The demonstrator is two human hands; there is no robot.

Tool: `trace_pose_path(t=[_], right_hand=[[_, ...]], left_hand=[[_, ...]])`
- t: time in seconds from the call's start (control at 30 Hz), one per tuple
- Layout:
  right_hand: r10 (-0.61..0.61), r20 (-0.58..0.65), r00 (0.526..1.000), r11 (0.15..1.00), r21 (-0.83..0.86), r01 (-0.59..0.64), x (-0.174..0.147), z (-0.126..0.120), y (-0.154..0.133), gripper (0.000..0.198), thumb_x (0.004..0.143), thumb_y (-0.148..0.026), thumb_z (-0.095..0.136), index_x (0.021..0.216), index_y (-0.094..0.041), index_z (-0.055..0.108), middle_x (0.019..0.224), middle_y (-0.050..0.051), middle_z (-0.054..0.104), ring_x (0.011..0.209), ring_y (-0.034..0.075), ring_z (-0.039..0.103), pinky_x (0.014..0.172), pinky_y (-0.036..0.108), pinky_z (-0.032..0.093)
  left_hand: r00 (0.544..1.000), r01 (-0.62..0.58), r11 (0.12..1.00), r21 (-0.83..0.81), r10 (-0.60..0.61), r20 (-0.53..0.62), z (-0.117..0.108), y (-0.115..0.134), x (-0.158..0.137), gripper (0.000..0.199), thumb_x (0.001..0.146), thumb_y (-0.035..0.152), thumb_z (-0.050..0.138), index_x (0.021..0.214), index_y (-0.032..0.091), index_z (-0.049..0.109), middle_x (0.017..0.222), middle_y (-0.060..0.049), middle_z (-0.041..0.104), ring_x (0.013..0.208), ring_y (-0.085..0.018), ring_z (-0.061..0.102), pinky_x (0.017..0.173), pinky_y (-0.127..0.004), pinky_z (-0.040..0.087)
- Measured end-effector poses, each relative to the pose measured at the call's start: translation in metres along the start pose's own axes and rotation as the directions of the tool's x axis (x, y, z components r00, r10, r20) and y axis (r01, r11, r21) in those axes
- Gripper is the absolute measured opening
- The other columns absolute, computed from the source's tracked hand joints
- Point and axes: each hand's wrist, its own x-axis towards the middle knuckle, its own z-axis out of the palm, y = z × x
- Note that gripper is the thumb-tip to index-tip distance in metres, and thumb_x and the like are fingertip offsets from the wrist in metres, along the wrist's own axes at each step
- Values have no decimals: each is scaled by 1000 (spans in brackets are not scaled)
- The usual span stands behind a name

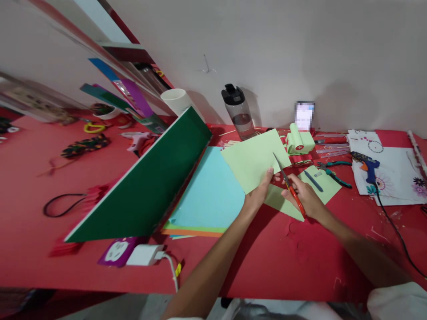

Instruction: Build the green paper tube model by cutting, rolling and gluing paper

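My left hand (262,192) pinches the lower edge of a light green sheet of paper (253,158), which is held up tilted above the table. In my right hand (303,195) is a pair of scissors with red handles (295,199). Their blades reach up to the sheet's right part, and I cannot tell whether they cut into it. Beneath my hands lie another light green paper piece (282,203) and a third (325,184), which has a dark blue pen (313,181) on it. Behind the scissors stands a small light green paper model (299,141).
Left of my hands are stacked coloured sheets (210,195) and a leaning dark green board (147,182). A water bottle (238,111) and a phone (304,115) stand by the wall. Pliers (336,171) and a corded blue glue gun (367,166) lie right. A white charger (145,254) sits near the front edge.
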Motion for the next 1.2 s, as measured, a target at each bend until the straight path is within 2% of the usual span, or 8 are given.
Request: trace_pose_path(t=[0.1,0.2,0.43,0.53,0.63,0.9,1.03,1.2], right_hand=[[-13,8,1000,1000,-11,13,0,-2,-1,37,98,-59,59,112,-26,55,70,-5,52,60,17,48,60,28,34],[-23,14,1000,1000,-16,24,1,-3,2,45,97,-67,57,117,-26,55,75,-2,59,67,20,57,64,29,38],[-98,25,995,994,58,96,2,-3,9,72,92,-83,51,131,-23,55,104,10,72,89,27,71,80,38,52],[-118,7,993,991,66,117,2,-1,10,80,90,-88,46,136,-23,53,118,14,72,95,28,72,87,41,54],[-120,-5,993,989,82,120,1,0,11,81,90,-88,45,137,-23,53,127,16,70,98,28,72,89,41,54],[-87,-58,995,990,106,92,1,4,9,67,96,-81,46,128,-23,59,105,10,72,85,23,70,77,34,53],[-72,-60,996,988,133,80,1,5,9,64,97,-78,47,128,-23,59,94,6,70,63,16,58,65,31,48],[-62,-82,995,986,152,74,2,7,11,59,96,-74,56,123,-22,62,85,4,66,57,15,51,61,29,45]], left_hand=[[1000,-16,1000,-7,16,15,1,-5,1,51,89,70,60,83,23,79,107,-9,83,112,-30,75,118,-42,50],[999,-10,997,82,7,40,1,-3,-2,52,92,70,56,84,24,80,108,-7,83,116,-30,74,124,-40,43],[996,30,982,186,-46,81,0,12,-12,51,95,68,51,80,25,75,106,-4,82,114,-29,73,109,-35,56],[990,10,985,173,-34,137,0,11,-11,49,98,63,49,78,26,73,104,-4,81,112,-28,73,110,-36,55],[985,13,984,176,-43,167,0,5,-9,48,99,61,46,78,27,72,107,-3,81,114,-28,73,114,-40,51],[984,-9,981,196,-26,175,0,3,-7,56,98,69,40,79,26,70,112,-4,80,117,-27,71,121,-40,44],[987,-4,980,197,-28,160,1,7,-10,57,96,72,43,78,25,70,112,-6,80,117,-28,71,121,-41,44],[993,-25,985,170,4,121,2,6,-10,56,94,73,47,77,25,70,111,-6,81,116,-27,72,125,-41,39]])
